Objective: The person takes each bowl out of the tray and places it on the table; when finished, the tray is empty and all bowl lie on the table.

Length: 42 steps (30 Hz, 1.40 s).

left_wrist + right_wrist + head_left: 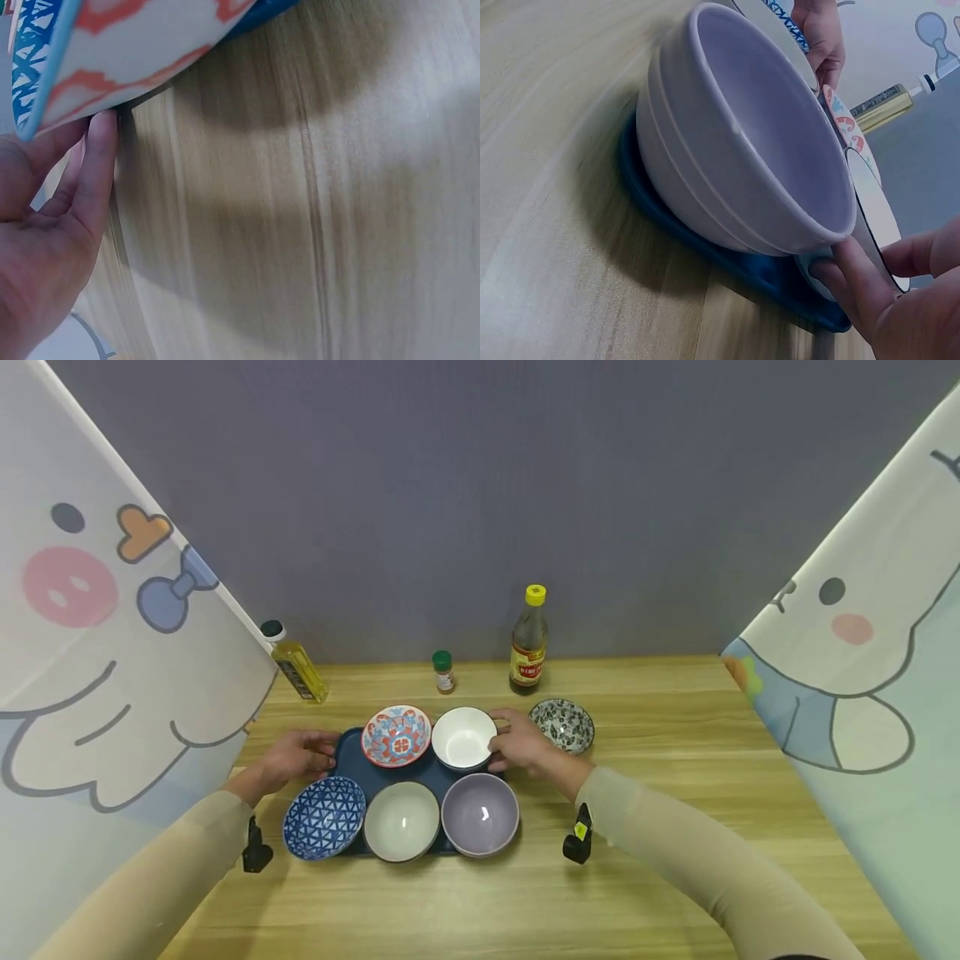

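A dark blue tray (352,760) lies under two rows of bowls. My left hand (302,755) grips its left edge; in the left wrist view the fingertips (103,127) meet the edge below a red-patterned bowl. At the tray's right side, my right hand (517,742) pinches the rim of the white bowl (464,739) with a dark outside. The red-and-blue patterned bowl (396,737) stands beside it. The nearer row has a blue triangle-patterned bowl (325,818), a cream bowl (402,822) and a purple bowl (480,815), which is close to the right fingers in the right wrist view.
A black-and-white floral bowl (562,726) stands on the wooden table (660,710), just right of my right hand. Behind the tray are an oil bottle (298,670), a green-capped seasoning jar (443,672) and a yellow-capped sauce bottle (528,643). A grey wall rises at the back.
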Motion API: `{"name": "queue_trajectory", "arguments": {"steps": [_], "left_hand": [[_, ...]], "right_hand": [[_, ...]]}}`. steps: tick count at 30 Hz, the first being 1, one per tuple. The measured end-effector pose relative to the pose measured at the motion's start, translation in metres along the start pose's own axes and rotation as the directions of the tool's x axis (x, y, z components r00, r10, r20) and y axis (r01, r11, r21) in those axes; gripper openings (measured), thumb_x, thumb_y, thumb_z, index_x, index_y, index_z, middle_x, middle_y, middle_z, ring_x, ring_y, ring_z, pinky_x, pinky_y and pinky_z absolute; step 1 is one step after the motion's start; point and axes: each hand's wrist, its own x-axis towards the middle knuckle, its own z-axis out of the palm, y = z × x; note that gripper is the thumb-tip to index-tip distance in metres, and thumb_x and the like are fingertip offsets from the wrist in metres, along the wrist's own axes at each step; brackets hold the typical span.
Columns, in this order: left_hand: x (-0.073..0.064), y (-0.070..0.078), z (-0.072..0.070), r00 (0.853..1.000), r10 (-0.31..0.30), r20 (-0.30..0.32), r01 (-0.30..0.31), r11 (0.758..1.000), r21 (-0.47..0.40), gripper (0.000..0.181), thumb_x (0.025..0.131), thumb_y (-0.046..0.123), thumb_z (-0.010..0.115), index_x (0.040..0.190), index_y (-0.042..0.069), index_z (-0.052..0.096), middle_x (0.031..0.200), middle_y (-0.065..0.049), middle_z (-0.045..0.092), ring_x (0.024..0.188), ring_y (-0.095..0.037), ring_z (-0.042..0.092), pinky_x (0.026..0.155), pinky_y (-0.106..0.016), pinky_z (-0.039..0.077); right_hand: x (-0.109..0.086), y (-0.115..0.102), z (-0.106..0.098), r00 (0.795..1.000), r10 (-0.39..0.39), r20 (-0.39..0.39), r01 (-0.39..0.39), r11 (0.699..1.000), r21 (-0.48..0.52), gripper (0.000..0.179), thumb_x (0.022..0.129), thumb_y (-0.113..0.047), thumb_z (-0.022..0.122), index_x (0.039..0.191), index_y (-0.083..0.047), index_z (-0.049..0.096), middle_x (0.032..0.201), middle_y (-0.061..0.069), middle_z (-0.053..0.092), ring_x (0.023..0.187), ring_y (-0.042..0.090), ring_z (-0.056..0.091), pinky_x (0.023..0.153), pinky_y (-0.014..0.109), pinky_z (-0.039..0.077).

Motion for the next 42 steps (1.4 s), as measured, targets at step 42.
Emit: {"name": "queue_trajectory", "arguments": {"steps": [42], "left_hand": [[-0.003, 0.013, 0.004, 0.998, -0.043, -0.034, 0.047, 0.992, 0.118, 0.063, 0.090, -0.007, 0.059, 0.151, -0.010, 0.041, 0.111, -0.022, 0.069, 0.097, -0.026, 0.068, 0.085, -0.046, 0.061]], "right_hand": [[-0.065, -0.035, -0.156, 0.998, -0.031, -0.057, 0.035, 0.997, 0.074, 0.070, 0.099, -0.005, 0.056, 0.163, -0.009, 0.027, 0.148, 0.036, 0.040, 0.086, 0.022, 0.075, 0.086, 0.037, 0.061]]}}
